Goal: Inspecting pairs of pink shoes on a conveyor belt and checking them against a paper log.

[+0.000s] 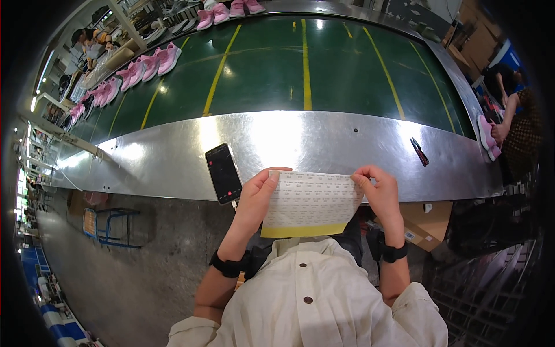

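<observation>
We hold a white rectangular sheet of small printed labels with a yellow strip along its lower edge (310, 203) up in front of our chest, just short of the counter edge. Left hand (257, 199) fingers pinched on the sheet's left side, thumb over the top corner; right hand (378, 191) fingers pinched on the right top corner. Both wrists carry black bands.

Risks, as we judge them: the sheet is thin and held only at its edges, so a pull from either side could crease or tear it; a loose pinch could let it drop to the grey concrete floor (144, 277) below. The black smartphone with a dark screen (223, 173) lies just beside our left hand and overhangs the counter edge, cable hanging — a knock from the left wrist could send it off.

Further out: brushed metal counter (324, 144), shiny, curved by the lens, with a small dark pen-like tool (419, 151) to the right. Beyond it a dark green conveyor belt with yellow lines (300, 63), pink sneakers (153, 62) in a row along its far left. Cardboard box (425, 222) under the counter, right. Another person's arm (509, 115) at far right. Factory hall, shelving at the left.
</observation>
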Tool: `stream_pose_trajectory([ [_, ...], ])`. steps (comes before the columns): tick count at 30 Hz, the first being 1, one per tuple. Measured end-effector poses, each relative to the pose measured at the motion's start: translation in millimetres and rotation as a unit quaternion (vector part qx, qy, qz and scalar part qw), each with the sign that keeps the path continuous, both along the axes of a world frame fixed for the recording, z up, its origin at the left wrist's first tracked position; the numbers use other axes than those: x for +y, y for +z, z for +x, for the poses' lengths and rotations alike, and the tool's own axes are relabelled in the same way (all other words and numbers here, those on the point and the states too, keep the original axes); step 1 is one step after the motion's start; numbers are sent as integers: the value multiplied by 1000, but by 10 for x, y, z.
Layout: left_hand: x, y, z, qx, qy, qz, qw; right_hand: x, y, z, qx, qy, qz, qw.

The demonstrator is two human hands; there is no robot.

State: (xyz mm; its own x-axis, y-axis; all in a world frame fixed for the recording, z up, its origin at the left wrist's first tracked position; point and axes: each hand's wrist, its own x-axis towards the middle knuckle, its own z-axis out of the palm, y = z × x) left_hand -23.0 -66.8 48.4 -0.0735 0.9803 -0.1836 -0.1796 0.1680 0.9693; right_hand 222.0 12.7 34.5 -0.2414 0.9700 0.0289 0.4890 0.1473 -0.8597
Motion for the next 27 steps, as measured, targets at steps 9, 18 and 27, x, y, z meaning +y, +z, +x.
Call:
stream_pose_trajectory([
  [9, 83, -189, 233, -63, -45, -36, 996, -108, 199, -642, -3, 138, 277, 951],
  [18, 102, -97, 284, -69, -28, -137, 988, -91, 106, -730, -22, 160, 281, 946],
  [27, 121, -262, 247, -139, 5, -197, 971, -78, 8, -757, -57, 178, 341, 921],
])
